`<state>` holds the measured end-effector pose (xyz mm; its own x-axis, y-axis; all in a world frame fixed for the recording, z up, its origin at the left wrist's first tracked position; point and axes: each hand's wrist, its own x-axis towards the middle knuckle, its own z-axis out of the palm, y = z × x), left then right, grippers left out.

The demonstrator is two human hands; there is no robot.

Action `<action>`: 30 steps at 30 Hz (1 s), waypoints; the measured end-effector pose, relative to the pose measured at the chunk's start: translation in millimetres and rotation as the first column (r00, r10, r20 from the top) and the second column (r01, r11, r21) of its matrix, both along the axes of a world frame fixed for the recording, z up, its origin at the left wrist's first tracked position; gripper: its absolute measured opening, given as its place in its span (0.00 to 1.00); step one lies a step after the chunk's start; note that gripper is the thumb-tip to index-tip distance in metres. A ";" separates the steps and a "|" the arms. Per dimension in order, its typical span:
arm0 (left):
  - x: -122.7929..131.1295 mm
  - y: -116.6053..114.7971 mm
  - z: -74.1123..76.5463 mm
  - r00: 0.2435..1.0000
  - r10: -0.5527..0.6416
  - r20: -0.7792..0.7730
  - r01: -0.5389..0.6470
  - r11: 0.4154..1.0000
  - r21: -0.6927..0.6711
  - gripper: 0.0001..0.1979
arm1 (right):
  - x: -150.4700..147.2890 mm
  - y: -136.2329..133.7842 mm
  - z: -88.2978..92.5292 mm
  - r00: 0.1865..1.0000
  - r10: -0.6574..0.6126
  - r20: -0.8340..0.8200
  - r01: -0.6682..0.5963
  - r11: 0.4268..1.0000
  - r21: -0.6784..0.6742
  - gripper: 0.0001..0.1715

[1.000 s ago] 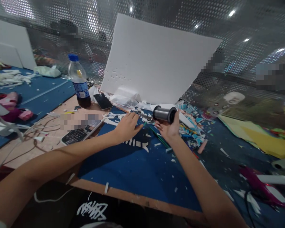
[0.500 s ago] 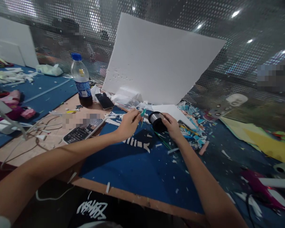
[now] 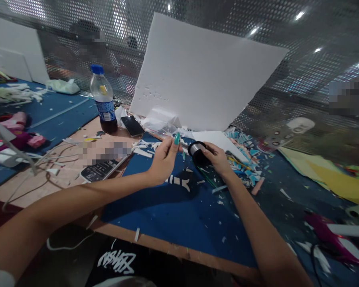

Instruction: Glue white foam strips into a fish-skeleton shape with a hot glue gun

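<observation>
My right hand is closed around a black spool wound with something silvery, perhaps wire or line. To its left my left hand is held in a pinch, with a long teal thumbnail pointing up. What lies between those fingers is too fine to make out. Both hands are raised above the blue mat. Flat white pieces in the shape of a fish skeleton lie under the left hand, which hides part of them.
A white board leans against the perforated metal screen. Blue and white scraps are heaped to the right. A cola bottle, a dark phone and a lit phone stand or lie at the left. A magenta glue gun lies far right.
My left hand has turned so its thumb points up, and it has come lower over the fish skeleton pieces. The right hand keeps the spool in nearly the same place.
</observation>
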<state>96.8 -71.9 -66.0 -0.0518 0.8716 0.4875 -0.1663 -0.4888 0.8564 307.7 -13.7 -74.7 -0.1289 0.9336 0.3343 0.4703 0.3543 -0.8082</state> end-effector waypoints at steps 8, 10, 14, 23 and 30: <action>-8.7 15.0 20.1 0.965 -0.020 0.261 0.044 0.995 -0.087 0.11 | 0.6 6.9 -12.2 0.993 -0.045 -0.111 0.045 0.999 -0.005 0.38; -16.2 23.6 29.9 0.971 0.009 0.238 0.019 0.994 -0.112 0.11 | 0.1 6.1 -10.3 0.994 -0.046 -0.099 0.047 0.999 0.006 0.38; -35.1 36.8 52.2 0.995 0.051 0.089 -0.032 0.979 -0.201 0.14 | -4.8 1.2 -4.2 0.997 -0.029 -0.067 0.032 0.998 0.049 0.38; -84.7 51.5 89.6 0.902 -0.173 -0.395 0.085 0.970 -0.229 0.15 | -7.9 -3.9 -8.2 0.999 0.053 -0.001 -0.053 0.996 0.071 0.43; -83.7 45.4 93.9 0.910 -0.208 -0.359 0.134 0.966 -0.220 0.15 | -18.5 -21.2 7.6 0.925 -0.032 0.378 -0.103 0.938 0.330 0.40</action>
